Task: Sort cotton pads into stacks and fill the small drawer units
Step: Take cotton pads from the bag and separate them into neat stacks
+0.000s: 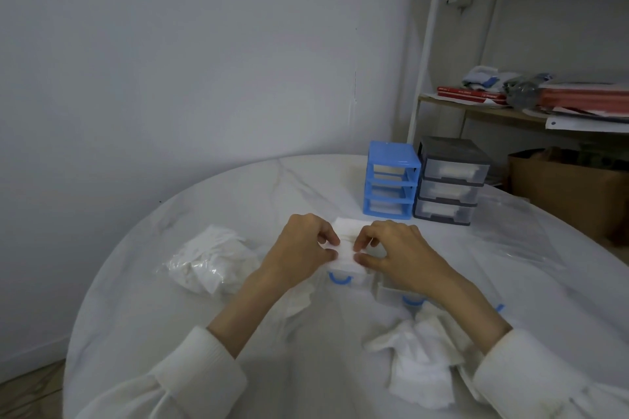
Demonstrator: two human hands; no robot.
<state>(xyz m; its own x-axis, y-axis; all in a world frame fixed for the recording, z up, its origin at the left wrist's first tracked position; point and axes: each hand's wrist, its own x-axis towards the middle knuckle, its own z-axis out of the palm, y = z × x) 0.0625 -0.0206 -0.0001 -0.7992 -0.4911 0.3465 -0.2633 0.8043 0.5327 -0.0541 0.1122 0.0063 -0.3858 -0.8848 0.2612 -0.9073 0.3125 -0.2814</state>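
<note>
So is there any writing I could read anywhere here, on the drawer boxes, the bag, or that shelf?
None can be read.
Red books on the shelf: white marks on the spines, too small and blurred to read.
Blue drawer unit: no label shows.
Grey drawer unit: no label shows.
Bag of cotton pads: no print shows.

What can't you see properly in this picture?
Head view only:
- White stack of cotton pads: how many, both hands cover its sides.
- Clear drawer with blue handle: its inside, hidden under the left hand and right hand.
- Grey three-drawer unit: contents blurred behind frosted fronts.
- Red books on the shelf: lettering too small.
</note>
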